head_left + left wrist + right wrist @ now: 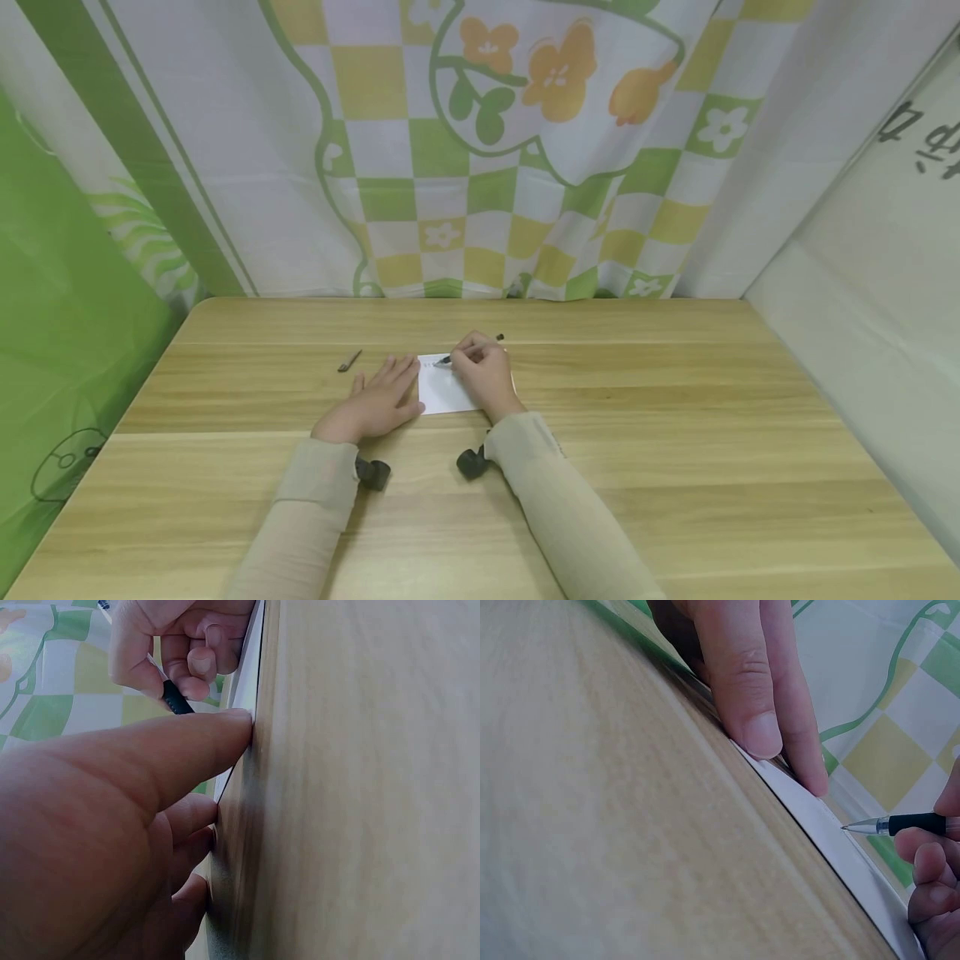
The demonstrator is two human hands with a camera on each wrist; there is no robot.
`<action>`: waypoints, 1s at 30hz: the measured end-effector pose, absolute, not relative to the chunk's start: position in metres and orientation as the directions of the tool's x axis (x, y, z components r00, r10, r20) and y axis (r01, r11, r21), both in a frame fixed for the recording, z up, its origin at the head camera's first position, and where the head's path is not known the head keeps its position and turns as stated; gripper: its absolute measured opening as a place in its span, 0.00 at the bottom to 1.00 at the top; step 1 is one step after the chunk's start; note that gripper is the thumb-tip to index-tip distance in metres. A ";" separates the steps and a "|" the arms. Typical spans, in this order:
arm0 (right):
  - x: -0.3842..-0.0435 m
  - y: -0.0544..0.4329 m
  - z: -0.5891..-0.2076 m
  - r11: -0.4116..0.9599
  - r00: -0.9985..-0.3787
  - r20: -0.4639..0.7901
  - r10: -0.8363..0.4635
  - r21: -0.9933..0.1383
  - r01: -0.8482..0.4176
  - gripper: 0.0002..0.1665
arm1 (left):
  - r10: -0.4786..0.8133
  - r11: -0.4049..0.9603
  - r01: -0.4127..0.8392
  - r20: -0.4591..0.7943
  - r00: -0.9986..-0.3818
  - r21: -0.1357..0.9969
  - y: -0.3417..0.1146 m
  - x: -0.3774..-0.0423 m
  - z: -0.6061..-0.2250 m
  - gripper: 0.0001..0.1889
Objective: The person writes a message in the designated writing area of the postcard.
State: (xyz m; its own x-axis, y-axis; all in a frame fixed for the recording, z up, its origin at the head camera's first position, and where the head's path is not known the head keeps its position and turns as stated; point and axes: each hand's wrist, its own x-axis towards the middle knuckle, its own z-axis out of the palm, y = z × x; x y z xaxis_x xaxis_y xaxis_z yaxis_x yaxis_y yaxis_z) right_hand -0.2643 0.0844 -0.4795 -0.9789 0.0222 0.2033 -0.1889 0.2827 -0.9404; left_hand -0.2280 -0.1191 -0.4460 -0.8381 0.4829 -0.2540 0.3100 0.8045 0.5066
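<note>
A white sheet of paper [447, 393] lies on the wooden table, with a short row of small dark marks near its top left. My right hand [483, 372] pinches a pen with a black grip [913, 823]; in the right wrist view its tip meets the paper's surface. My left hand [382, 400] rests at the paper's left edge with fingers stretched out. In the left wrist view the left thumb [202, 742] presses on the near edge of the sheet. A small dark pen cap [348, 362] lies on the table beyond the left hand.
The wooden table [675, 467] extends around both hands. A checked, flowered curtain [450, 200] hangs behind its far edge. Green cloth [67, 292] stands at the left, and a pale sheet with dark writing [885, 275] at the right. Each wrist wears a small black camera.
</note>
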 end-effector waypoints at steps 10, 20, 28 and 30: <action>-0.263 0.084 -0.479 0.299 -0.974 0.224 0.035 -0.932 -0.204 0.05 | 0.483 0.798 0.315 -0.233 -0.844 0.513 -0.123 -0.234 -0.463 0.41; -0.263 0.084 -0.478 0.306 -0.975 0.219 0.041 -0.931 -0.197 0.05 | 0.485 0.797 0.317 -0.232 -0.843 0.514 -0.123 -0.233 -0.461 0.41; -0.264 0.085 -0.478 0.317 -0.976 0.216 0.034 -0.928 -0.194 0.06 | 0.492 0.796 0.314 -0.252 -0.833 0.517 -0.121 -0.230 -0.450 0.41; -0.264 0.085 -0.479 0.320 -0.975 0.218 0.032 -0.927 -0.196 0.06 | 0.496 0.791 0.315 -0.249 -0.832 0.524 -0.120 -0.229 -0.449 0.40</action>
State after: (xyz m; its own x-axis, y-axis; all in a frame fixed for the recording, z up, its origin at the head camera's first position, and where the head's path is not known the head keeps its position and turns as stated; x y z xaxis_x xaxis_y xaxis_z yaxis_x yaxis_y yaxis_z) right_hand -0.2643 0.0853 -0.4789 -0.9755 0.0319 0.2178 -0.1965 0.3197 -0.9269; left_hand -0.2291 -0.1205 -0.4486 -0.8321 0.4957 -0.2488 0.3147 0.7914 0.5242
